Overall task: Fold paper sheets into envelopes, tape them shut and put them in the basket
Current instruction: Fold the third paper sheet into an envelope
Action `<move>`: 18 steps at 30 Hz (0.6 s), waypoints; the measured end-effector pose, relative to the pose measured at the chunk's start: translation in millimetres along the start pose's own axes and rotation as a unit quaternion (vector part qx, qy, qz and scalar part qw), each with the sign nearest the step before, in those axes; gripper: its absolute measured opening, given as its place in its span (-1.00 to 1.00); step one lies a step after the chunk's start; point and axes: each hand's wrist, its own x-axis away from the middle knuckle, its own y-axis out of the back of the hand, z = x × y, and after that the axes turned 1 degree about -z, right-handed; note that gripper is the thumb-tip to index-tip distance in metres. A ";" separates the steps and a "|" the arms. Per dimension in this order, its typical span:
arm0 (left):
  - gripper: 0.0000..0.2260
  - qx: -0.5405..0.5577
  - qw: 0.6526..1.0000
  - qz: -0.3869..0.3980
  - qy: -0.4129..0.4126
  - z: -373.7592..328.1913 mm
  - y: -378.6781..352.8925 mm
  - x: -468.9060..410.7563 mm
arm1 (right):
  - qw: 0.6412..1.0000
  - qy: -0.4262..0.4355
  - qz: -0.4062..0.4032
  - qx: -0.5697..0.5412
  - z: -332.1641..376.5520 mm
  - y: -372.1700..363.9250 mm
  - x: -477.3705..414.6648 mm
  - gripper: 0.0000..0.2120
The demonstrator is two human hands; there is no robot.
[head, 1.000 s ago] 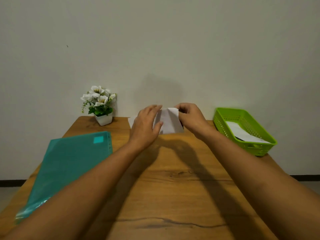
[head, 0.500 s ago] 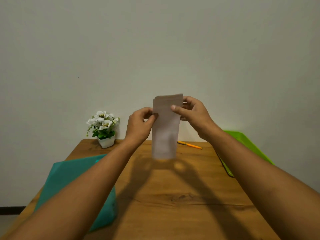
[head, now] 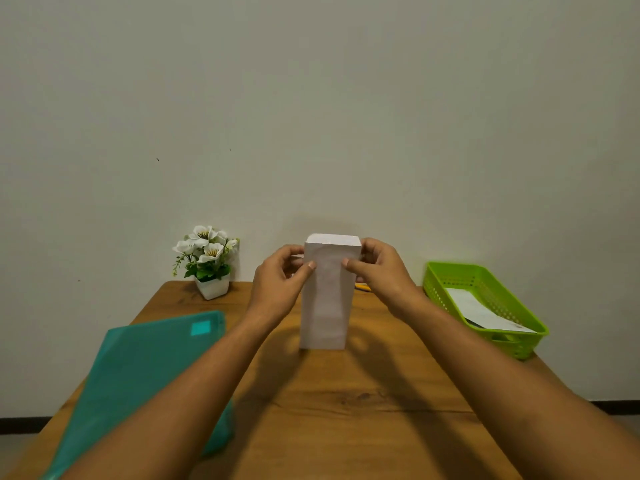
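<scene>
A folded white paper sheet [head: 327, 299] hangs upright above the wooden table [head: 346, 410], a long narrow strip with its top edge bent over. My left hand [head: 282, 282] pinches its upper left edge, thumb on the front. My right hand [head: 377, 271] pinches the upper right edge the same way. The green plastic basket [head: 450, 271] sits at the table's right edge with a white folded paper [head: 485, 311] lying inside it.
A teal plastic folder [head: 145, 368] lies on the left half of the table. A small white pot of white flowers [head: 207, 265] stands at the back left. An orange pen [head: 363, 287] peeks out behind my right hand.
Both hands lifted the folded paper off the table and now hold it upright by its top. The view shifted, bringing the basket's inside back into sight.
</scene>
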 end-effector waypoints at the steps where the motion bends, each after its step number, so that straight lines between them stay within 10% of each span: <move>1: -0.79 0.007 1.000 -0.002 -0.002 -1.4 0.8 -2.1 | 1.000 0.002 -0.004 0.001 1.9 -0.1 -2.1 -0.83; 8: -0.83 -0.032 0.995 -0.011 -0.091 -20.2 6.1 -16.1 | 0.991 0.092 -0.073 0.058 16.9 1.5 -5.6 -0.61; 18: -0.86 -0.111 0.984 0.026 -0.140 -27.7 4.7 -15.2 | 0.982 0.129 -0.012 0.135 19.4 -2.6 -3.7 -0.96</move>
